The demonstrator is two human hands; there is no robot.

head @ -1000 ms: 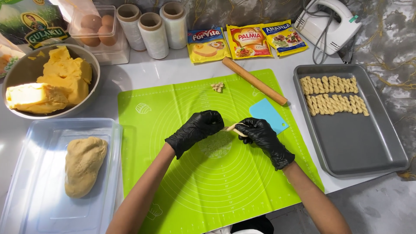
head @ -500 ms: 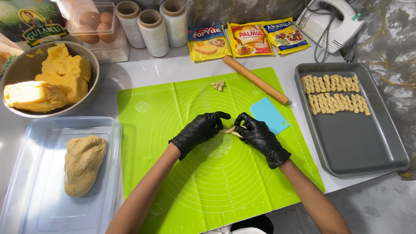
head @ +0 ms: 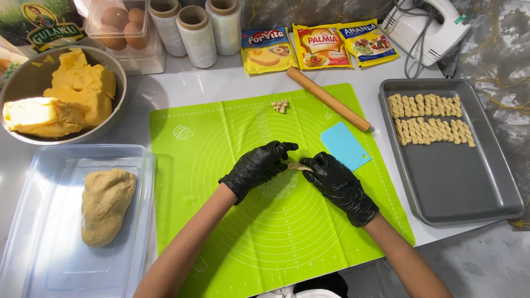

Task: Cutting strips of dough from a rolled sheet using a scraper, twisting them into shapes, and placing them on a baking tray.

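Note:
Both my hands wear black gloves and meet over the middle of the green silicone mat (head: 221,232). My left hand (head: 259,165) and my right hand (head: 334,182) pinch a small pale dough piece (head: 298,166) between their fingertips, just above the mat. A blue plastic scraper (head: 345,146) lies right beside my right hand. A few dough scraps (head: 280,106) sit near the mat's far edge.
A grey baking tray (head: 458,187) at the right holds two rows of twisted dough sticks (head: 428,118). A wooden rolling pin (head: 327,98) lies behind the scraper. At the left, a clear container (head: 33,221) holds a dough lump (head: 105,204); a metal bowl (head: 118,102) holds butter blocks.
My hands have stayed over the mat's middle, working the small dough piece between the fingertips; its ends shifted slightly. Nothing else moved.

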